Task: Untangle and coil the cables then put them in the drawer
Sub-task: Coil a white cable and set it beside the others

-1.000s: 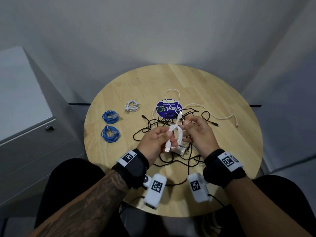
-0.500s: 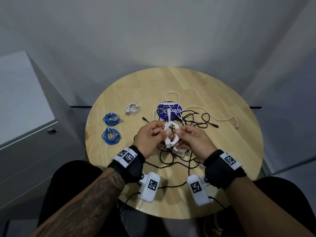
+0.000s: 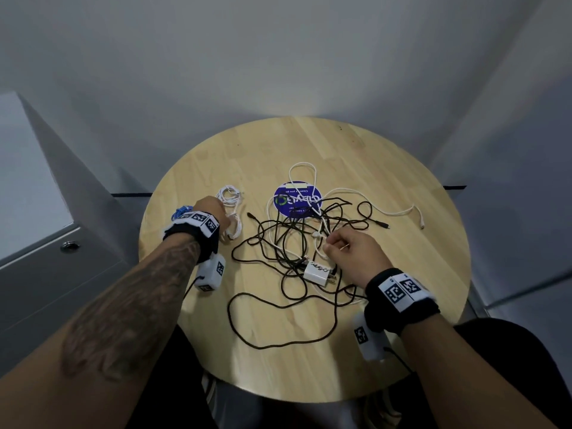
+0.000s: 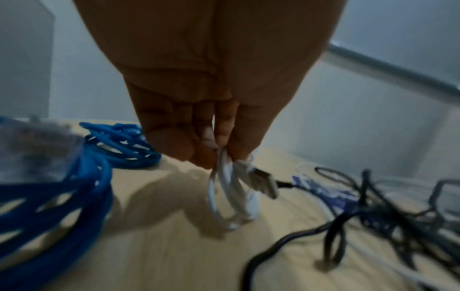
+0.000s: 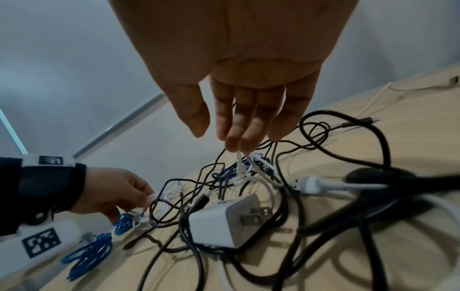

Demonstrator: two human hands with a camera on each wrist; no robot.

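Left forearm (image 3: 130, 305): tattooed; both wrists: black bands (image 3: 399, 308), white coded tags, white camera modules (image 3: 212, 274) beneath; dark trousers.

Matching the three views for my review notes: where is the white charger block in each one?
Head: charger block lies amid the tangle, just left of the right hand.
Left wrist: not in it.
Right wrist: lower centre, prongs pointing right.
Shared landmark: blue coils.
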